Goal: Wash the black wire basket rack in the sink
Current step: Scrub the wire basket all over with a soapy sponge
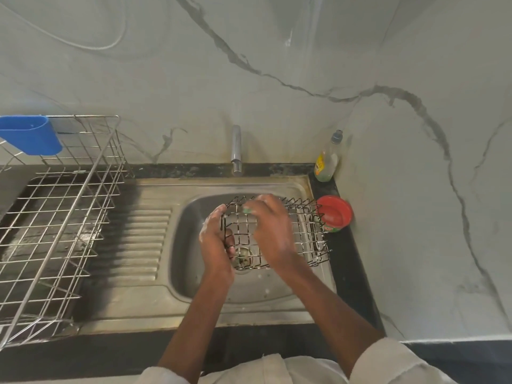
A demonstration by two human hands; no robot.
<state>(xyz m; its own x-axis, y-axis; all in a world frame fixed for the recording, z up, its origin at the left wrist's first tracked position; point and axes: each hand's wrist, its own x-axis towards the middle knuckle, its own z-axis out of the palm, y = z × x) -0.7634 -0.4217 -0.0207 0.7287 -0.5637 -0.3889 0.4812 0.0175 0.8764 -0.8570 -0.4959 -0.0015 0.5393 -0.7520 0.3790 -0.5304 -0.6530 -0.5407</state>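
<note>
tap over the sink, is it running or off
It looks off: no stream shows below the tap, and none reaches the sink or the black wire basket rack, though the picture is soft, so a thin trickle could be missed.

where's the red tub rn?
Head view, right side: the round red plastic tub sits on the dark counter at the steel sink's right rim, beside the black wire basket rack.

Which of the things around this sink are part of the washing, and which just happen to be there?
In use: black wire basket rack, green scrubber, left hand, right hand, steel sink.

Lying about: silver wire dish drainer, blue plastic holder, clear soap bottle, red round tub.
</note>
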